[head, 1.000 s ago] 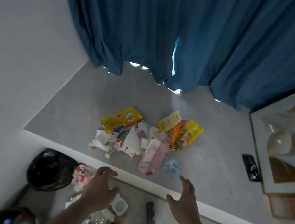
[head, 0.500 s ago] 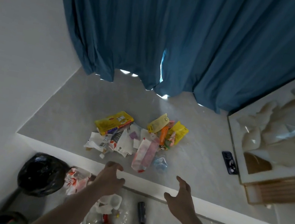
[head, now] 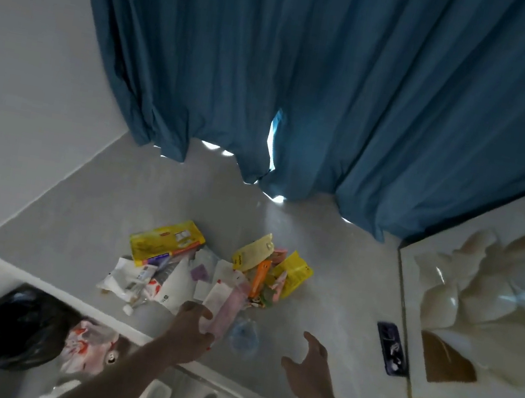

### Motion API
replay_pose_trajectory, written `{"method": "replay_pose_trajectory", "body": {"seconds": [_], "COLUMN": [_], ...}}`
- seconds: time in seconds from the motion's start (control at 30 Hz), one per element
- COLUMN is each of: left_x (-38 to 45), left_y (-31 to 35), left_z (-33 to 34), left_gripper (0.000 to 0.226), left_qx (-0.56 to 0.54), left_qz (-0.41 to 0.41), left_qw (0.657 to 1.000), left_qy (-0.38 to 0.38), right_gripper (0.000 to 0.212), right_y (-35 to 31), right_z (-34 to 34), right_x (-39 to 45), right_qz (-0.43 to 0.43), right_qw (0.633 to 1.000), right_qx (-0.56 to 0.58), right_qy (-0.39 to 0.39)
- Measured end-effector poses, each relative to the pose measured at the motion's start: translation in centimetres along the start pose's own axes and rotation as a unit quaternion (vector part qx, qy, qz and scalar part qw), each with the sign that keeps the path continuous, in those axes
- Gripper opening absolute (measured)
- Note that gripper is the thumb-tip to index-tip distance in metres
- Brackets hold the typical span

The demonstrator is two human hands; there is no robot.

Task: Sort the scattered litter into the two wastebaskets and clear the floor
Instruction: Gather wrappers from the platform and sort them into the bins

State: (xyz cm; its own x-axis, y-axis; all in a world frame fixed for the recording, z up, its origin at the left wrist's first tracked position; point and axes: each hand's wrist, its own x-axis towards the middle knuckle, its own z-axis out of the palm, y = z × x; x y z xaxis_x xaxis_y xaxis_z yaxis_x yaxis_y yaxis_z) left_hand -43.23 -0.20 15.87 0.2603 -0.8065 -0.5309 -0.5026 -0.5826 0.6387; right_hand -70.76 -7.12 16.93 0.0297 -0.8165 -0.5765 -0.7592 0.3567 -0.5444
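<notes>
Litter pile (head: 206, 276): raised floor, near front edge. Left hand (head: 191, 333): grip curling onto pink-white packet (head: 225, 307), closure uncertain. Right hand (head: 312, 370): fingers apart, empty. Advice: pinch one packet only; black-lined wastebasket (head: 13, 327) sits lower left.

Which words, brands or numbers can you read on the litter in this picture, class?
None can be read.
Yellow box: a red logo patch, too blurred.
Yellow packet: print too small.
White wrappers: dark marks, unreadable.
Pink packet at the left hand: no legible text.
</notes>
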Motion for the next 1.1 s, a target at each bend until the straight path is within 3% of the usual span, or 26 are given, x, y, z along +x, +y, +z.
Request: {"method": "replay_pose_trajectory", "body": {"seconds": [0.3,0.43,0.63,0.77,0.87,1.0,1.1], "left_x": [8.6,13.4,17.8,19.2,20.2,21.1,21.3], "left_y": [4.5,3.5,-0.4,-3.0,-5.1,-6.1,-5.4], "left_z": [7.4,11.3,17.1,20.1,22.0,24.0,24.3], "left_gripper": [0.062,0.075,0.099,0.116,0.119,0.122,0.119], "left_qx": [0.049,0.061,0.081,0.067,0.042,0.044,0.025], "left_qz": [-0.129,-0.154,-0.181,-0.189,-0.182,-0.167,-0.17], "left_qw": [0.99,0.986,0.98,0.979,0.982,0.985,0.984], "left_qy": [-0.009,0.007,-0.024,-0.039,-0.028,0.01,0.038], "right_gripper": [0.093,0.118,0.155,0.134,0.098,0.072,0.04], "right_y": [0.8,0.8,2.8,2.1,1.5,1.6,2.3], "right_z": [-4.7,-2.6,3.4,7.2,9.9,12.2,12.7], "right_x": [19.3,27.9,36.2,37.9,38.4,39.7,40.6], "right_qz": [-0.01,-0.02,0.081,0.145,0.184,0.175,0.168], "right_qw": [0.998,0.999,0.991,0.983,0.976,0.97,0.963], "right_qx": [-0.048,-0.019,0.098,0.114,0.113,0.142,0.198], "right_qy": [-0.044,-0.034,-0.036,-0.004,0.027,0.094,0.072]}}
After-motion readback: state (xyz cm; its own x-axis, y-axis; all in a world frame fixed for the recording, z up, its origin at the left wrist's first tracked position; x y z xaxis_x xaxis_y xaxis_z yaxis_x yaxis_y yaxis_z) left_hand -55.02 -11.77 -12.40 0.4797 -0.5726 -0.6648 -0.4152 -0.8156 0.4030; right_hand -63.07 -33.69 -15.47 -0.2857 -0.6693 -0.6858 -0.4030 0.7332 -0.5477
